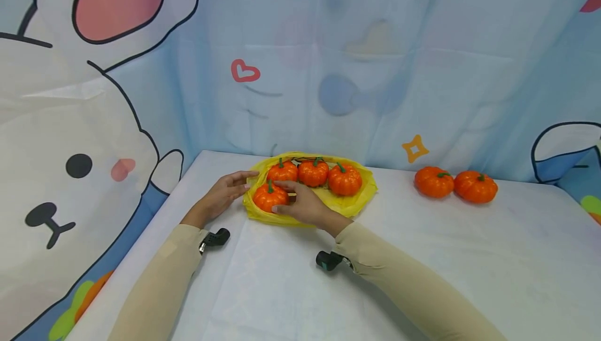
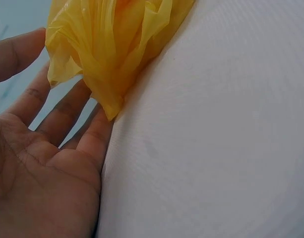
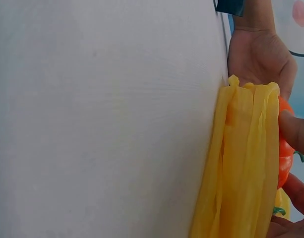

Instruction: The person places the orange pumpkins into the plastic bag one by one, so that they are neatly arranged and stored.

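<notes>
A yellow plastic bag lies spread open near the back of the table, its sides standing up as a crumpled rim. Small orange pumpkins with green stems sit inside it. The front-left pumpkin is between the thumb and fingers of my right hand, which reaches over the bag's front rim. My left hand is at the bag's left end with fingers extended; in the left wrist view its palm faces the yellow folds. In the right wrist view the bag's side hides most of the held pumpkin.
Behind the held pumpkin, a row of pumpkins lines the bag's back side. Two more pumpkins, a left one and a right one, sit side by side on the white tabletop at right. A printed curtain hangs behind the table.
</notes>
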The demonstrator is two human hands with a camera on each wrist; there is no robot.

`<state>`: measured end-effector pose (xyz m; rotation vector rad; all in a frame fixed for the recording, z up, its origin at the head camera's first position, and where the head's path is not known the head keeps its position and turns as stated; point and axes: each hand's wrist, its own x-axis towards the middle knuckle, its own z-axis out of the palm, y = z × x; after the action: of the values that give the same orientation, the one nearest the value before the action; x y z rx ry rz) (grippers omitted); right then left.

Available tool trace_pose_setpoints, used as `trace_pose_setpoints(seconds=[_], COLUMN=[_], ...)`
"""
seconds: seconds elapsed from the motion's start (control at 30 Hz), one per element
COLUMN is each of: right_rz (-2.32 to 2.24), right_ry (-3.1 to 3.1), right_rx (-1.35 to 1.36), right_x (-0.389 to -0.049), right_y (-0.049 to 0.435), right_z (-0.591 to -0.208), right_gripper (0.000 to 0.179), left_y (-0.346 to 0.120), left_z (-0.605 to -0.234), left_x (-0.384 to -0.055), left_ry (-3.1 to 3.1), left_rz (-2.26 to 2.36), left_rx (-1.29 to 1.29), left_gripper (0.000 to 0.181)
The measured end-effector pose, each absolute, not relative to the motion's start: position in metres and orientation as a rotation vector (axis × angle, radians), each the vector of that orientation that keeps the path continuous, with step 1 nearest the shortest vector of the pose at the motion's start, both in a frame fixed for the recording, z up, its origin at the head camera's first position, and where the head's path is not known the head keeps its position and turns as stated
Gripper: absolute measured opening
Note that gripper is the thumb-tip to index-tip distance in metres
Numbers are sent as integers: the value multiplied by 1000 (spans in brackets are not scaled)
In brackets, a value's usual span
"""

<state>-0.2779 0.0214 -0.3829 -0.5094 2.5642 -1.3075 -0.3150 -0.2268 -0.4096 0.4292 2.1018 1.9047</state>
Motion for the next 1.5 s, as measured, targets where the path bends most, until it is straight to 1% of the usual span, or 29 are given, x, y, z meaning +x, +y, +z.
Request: trace_pose_setpoints(seconds=[0.2, 0.37, 0.47, 0.57, 0.77, 0.97, 1.03, 1.1, 1.17, 1.27, 1.4, 1.5], right_rz=[-1278, -1248, -1316, -1493, -1754, -2132, -2299, -2391, -2436, -2451, -2548, -2612], right_ry=[2514, 2524, 2539, 2506, 2593, 2535, 2427, 2384, 2392, 2454, 2564, 2681], right_rx=[-549, -601, -667, -721, -639, -442, -357, -269, -140, 108, 413, 607], right_x=[-273, -268, -265, -261, -258, -257, -258, -261, -264, -270, -274, -277], right_y=[32, 54, 80, 113, 188, 247, 263, 278, 290, 306, 325, 339], right_z=[-374, -362, -356, -351, -348, -345, -347, -351, -356, -362, -367, -368], right_gripper=[70, 70, 68, 63, 49, 35, 33, 35, 38, 40, 31, 29], left_y=[-228, -230, -229, -227, -223, -228, -229, -231, -234, -236, -238, -239], left_z=[-408, -408, -408, -409, -410, -410, -411, -411, -411, -413, -415, -416], left_x=[-313, -312, -314, -316, -318, -318, -317, -318, -318, -318, -317, -317], left_ry=[2114, 2117, 2111, 2110, 2105, 2111, 2120, 2123, 2128, 2125, 2128, 2128], left_rz=[1897, 1906, 1907, 1901, 1897, 1895, 1888, 1890, 1890, 1894, 1886, 1889], left_rx=[457, 476, 481, 478, 463, 480, 482, 474, 463, 451, 457, 468], left_gripper=[48, 49, 49, 50, 50, 50, 49, 48, 48, 49, 50, 49])
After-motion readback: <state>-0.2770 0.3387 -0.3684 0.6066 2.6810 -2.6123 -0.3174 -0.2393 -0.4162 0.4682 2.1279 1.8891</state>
